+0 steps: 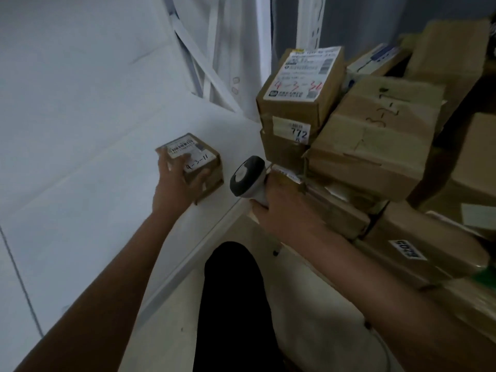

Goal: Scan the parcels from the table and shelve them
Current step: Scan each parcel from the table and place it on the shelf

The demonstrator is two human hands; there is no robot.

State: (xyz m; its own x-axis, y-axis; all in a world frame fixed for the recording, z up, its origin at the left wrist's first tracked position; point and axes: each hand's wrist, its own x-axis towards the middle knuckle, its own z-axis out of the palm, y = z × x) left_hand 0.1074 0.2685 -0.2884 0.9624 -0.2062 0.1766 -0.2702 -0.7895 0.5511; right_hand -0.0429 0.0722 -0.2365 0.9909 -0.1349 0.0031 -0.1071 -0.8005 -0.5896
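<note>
— At the near end of the white shelf (94, 146), what has the left hand (175, 187) got?

— A small brown parcel (200, 167), thumb curled up one side, fingers wrapped round the other. It seems to sit on the shelf surface or just above it; I cannot tell which. Its label (188, 154) faces up, barcode along the far edge and "4-3-11" handwritten nearer the hand.

— And the right hand (281, 208)?

— Closed round the handle of a barcode scanner (248, 174), whose grey head tilts up and left toward the parcel. Behind it rises a stack of cartons (375, 146), the top box (300, 84) marked in red (something like "4-3-3", blurred).

— So which step is this?

— My guess is scanning, or setting the parcel down just after; the frame alone does not settle it. Either way, keep the label level and uncovered. The fingertips sit close to the written code, so I would keep them off the barcode and aim the scanner head squarely at it.

— How does the parcel lie?

— It is nearly cubic, so the long axis is weak; the slightly longer run goes from near left to far right, roughly along the shelf's front edge. One corner points toward the scanner. If shelved so, the written code reads from the aisle side.
</note>
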